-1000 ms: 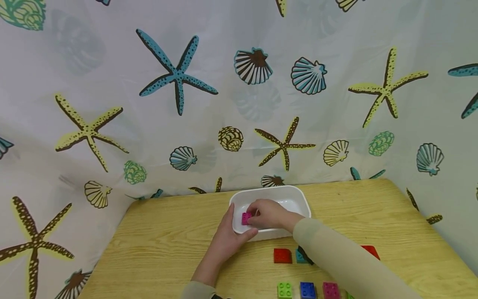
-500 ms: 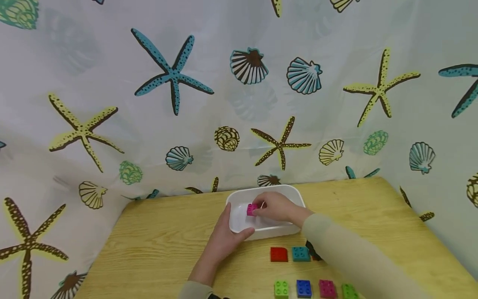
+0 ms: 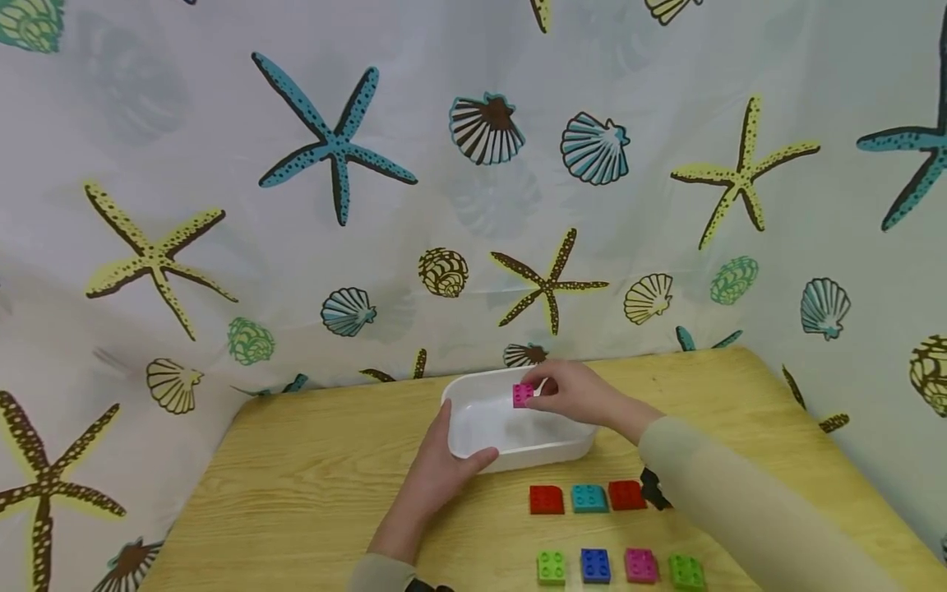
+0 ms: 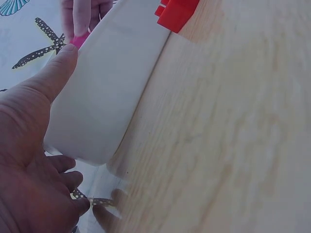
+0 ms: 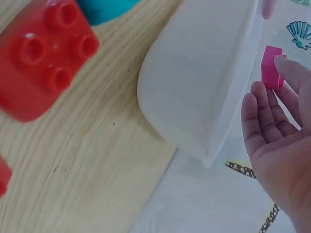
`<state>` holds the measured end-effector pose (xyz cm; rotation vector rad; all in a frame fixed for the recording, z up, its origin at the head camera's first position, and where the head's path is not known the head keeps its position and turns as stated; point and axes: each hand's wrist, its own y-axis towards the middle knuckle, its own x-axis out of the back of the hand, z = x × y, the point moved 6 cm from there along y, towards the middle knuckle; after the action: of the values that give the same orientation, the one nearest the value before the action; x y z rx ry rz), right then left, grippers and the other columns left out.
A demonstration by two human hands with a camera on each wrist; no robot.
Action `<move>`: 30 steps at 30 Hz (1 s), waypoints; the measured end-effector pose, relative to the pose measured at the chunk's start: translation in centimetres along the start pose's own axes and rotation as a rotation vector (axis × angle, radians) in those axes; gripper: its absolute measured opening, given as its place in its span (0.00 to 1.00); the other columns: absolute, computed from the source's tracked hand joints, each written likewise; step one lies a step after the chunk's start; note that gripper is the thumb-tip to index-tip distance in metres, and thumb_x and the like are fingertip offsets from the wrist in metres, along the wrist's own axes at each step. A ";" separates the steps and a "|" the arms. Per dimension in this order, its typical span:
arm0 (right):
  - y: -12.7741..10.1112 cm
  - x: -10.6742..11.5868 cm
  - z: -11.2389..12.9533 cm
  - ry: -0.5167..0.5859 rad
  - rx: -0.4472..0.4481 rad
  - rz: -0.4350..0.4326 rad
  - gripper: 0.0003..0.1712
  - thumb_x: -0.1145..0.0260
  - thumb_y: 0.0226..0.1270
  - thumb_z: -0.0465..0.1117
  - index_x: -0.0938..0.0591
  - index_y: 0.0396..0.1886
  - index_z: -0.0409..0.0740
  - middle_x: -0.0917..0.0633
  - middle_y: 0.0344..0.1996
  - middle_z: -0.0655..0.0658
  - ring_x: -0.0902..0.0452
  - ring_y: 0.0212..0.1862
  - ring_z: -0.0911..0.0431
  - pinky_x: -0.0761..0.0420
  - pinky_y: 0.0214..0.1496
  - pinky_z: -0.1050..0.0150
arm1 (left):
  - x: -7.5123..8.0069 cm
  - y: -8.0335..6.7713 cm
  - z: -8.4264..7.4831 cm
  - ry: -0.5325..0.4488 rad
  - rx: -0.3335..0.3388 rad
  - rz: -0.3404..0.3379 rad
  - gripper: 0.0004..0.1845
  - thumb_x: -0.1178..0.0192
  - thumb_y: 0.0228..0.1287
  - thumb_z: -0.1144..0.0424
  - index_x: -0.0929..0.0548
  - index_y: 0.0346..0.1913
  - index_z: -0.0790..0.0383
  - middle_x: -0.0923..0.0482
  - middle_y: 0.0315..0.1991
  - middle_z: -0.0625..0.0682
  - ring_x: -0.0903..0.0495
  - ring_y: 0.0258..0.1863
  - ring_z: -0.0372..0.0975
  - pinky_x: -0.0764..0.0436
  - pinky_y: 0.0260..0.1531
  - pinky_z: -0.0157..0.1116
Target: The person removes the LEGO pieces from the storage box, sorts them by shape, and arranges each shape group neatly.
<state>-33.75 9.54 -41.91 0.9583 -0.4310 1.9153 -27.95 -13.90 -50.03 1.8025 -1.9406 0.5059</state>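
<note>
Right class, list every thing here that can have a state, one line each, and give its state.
Pink brick: pinched by the right hand, held above the tub.
Tub: upright on the table, gripped at its near rim by the left hand; nothing visible inside.
Seven bricks: loose on the table, studs up, in two rows.

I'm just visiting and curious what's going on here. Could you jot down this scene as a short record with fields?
Setting: wooden table in front of a curtain printed with starfish and shells
Left hand: grips the near left rim of the white plastic tub
Right hand: pinches a magenta brick above the tub
Tub contents: nothing visible inside
Row nearer the tub: red brick, teal brick, second red brick
Front row: light green brick, blue brick, second magenta brick, green brick
</note>
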 end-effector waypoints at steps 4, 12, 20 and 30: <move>-1.5 1.7 -0.4 0.026 -0.012 -0.009 0.16 0.23 0.77 0.46 0.09 0.60 0.48 0.12 0.45 0.52 0.16 0.46 0.55 0.13 0.51 0.59 | -0.2 0.2 -0.1 -0.004 0.001 0.001 0.68 0.19 0.64 0.41 0.53 0.91 0.64 0.48 0.88 0.67 0.44 0.85 0.64 0.40 0.81 0.64; -5.2 4.2 -1.7 0.029 -0.033 -0.036 0.17 0.23 0.77 0.44 0.10 0.61 0.47 0.13 0.47 0.51 0.16 0.48 0.54 0.12 0.53 0.59 | -0.4 0.4 0.4 0.004 -0.011 0.006 0.69 0.19 0.64 0.40 0.54 0.90 0.66 0.49 0.87 0.69 0.44 0.85 0.65 0.40 0.81 0.64; -9.1 5.8 -2.8 0.023 -0.056 -0.068 0.19 0.24 0.78 0.46 0.11 0.62 0.45 0.13 0.48 0.51 0.16 0.48 0.54 0.12 0.53 0.58 | -0.5 0.4 0.9 0.011 -0.010 0.015 0.69 0.20 0.64 0.40 0.56 0.90 0.66 0.51 0.88 0.69 0.46 0.85 0.64 0.41 0.81 0.64; -15.0 7.8 -4.1 -0.040 -0.062 -0.096 0.18 0.23 0.77 0.46 0.11 0.61 0.46 0.13 0.46 0.54 0.17 0.47 0.58 0.12 0.53 0.63 | -0.7 0.6 0.6 0.011 -0.023 0.027 0.69 0.20 0.66 0.41 0.58 0.91 0.65 0.52 0.89 0.68 0.47 0.86 0.63 0.42 0.82 0.63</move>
<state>-24.92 24.32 -39.84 0.9619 -0.4567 1.7888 -28.53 -13.58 -50.86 1.7585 -1.9580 0.4995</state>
